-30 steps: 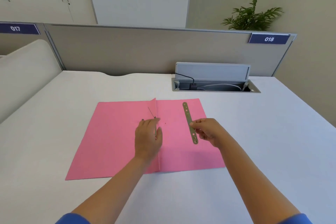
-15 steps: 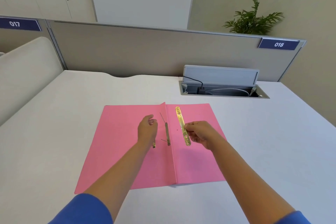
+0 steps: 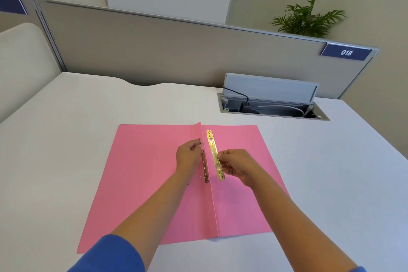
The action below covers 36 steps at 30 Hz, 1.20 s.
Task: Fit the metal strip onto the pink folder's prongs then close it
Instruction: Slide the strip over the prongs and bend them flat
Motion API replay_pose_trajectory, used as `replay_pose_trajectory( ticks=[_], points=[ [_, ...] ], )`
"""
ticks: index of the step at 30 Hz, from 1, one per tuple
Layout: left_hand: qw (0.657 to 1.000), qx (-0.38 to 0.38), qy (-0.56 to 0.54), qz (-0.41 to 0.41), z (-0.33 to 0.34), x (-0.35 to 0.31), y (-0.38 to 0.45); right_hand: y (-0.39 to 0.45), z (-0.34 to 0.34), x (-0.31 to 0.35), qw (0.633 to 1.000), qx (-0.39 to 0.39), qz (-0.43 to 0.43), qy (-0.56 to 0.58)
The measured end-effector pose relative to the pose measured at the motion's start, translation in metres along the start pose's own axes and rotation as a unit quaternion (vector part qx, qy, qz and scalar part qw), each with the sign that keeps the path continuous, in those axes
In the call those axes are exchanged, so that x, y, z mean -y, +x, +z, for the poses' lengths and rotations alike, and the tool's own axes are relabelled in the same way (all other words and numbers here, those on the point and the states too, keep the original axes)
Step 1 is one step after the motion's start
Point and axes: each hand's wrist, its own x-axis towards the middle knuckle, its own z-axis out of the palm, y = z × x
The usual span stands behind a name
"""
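The pink folder (image 3: pixel 143 179) lies open on the white desk. Its prong fastener (image 3: pixel 204 168) runs along the spine fold, with the near prong tip sticking out by the lower end. My left hand (image 3: pixel 188 157) sits just left of the fold, and its fingertips pinch the far prong near the top of the fastener. My right hand (image 3: pixel 237 164) grips the gold metal strip (image 3: pixel 214 153) by its middle. The strip hangs lengthwise slightly above the right flap, parallel to the fastener and a finger's width to its right.
An open cable box (image 3: pixel 271 106) with a raised grey lid and wires sits at the back right of the desk. A beige partition (image 3: pixel 154 51) bounds the far edge. A potted plant (image 3: pixel 306 17) stands behind it.
My right hand has brought the strip leftwards, close to the fold. My left hand slid off the fastener, uncovering it, and now pinches the far prong. The camera moved closer.
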Motion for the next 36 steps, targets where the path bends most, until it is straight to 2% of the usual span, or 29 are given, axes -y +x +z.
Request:
replay_pose_trajectory(
  ticks=[4,12,36],
  points=[
    [0.999,-0.009,0.026,0.037,0.0,0.001,0.0,0.001,0.007,0.0,1.0,0.018,-0.006,0.0],
    [0.998,-0.007,0.039,0.051,0.001,0.002,0.0,0.003,0.013,-0.001,0.999,0.029,-0.005,-0.016],
    [1.0,0.024,-0.011,-0.005,-0.005,-0.003,-0.004,0.011,0.025,-0.003,1.0,0.003,-0.007,-0.026]
  ],
)
